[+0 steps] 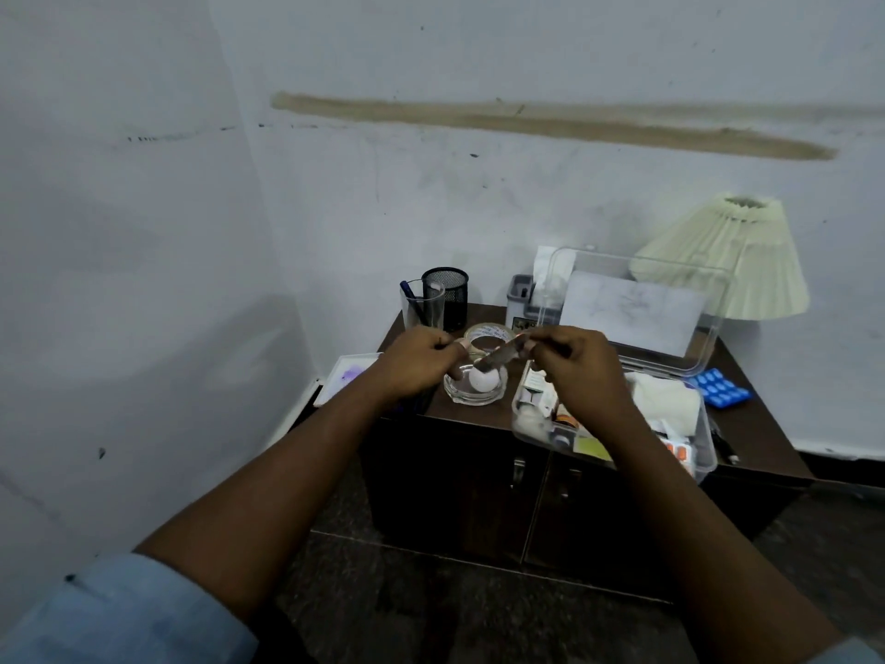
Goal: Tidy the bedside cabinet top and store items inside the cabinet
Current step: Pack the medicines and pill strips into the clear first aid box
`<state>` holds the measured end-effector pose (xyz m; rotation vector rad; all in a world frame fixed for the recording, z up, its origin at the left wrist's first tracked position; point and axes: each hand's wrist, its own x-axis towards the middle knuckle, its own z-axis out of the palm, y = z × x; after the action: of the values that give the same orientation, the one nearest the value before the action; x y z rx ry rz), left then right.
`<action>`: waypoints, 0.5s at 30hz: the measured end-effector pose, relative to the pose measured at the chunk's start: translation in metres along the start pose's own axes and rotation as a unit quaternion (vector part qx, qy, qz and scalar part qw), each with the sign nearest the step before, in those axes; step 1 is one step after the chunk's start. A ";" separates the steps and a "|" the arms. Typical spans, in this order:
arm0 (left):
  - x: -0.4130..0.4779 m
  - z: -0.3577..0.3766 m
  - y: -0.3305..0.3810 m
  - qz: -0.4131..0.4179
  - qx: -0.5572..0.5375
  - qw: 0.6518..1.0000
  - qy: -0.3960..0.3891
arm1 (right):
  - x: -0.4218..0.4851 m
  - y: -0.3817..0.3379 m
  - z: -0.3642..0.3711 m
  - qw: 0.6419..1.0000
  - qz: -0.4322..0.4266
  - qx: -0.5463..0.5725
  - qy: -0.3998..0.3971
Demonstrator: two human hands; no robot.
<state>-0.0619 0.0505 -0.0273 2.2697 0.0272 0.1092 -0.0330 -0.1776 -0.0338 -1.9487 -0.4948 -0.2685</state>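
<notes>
Both forearms reach forward over the bedside cabinet (pixel 766 438). The right hand (pixel 579 371) pinches one end of a thin dark strip (pixel 500 357) between thumb and fingertips; the left hand (pixel 416 361) has its fingers curled, thumb on forefinger, near the other end, grip unclear. The strip sits above a glass ashtray (pixel 471 397) on the cabinet top, beside an open clear box (pixel 706 424), with a pleated lamp (pixel 732 261) against a scuffed white wall (pixel 431 184).
</notes>
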 end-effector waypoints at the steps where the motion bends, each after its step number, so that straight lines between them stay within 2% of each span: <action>1: 0.000 0.004 0.004 -0.026 -0.084 0.996 -0.023 | -0.001 -0.001 -0.007 0.998 0.015 0.059 -0.004; 3: 0.000 0.011 0.008 -0.067 -0.219 0.972 -0.060 | -0.003 -0.001 -0.017 0.989 0.040 0.141 0.000; 5: 0.000 0.021 0.012 -0.072 -0.265 0.959 -0.070 | -0.004 -0.001 -0.028 0.983 0.056 0.176 -0.001; 11: 0.006 0.072 0.047 -0.025 -0.279 0.957 -0.073 | -0.013 0.023 -0.072 0.988 0.118 0.104 0.002; 15: 0.011 0.104 0.066 0.061 -0.183 0.981 -0.016 | -0.018 0.037 -0.103 0.977 0.168 0.132 0.024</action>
<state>-0.0429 -0.0709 -0.0431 1.9027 -0.1382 0.1316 -0.0283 -0.2887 -0.0282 -1.7255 -0.1535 -0.0302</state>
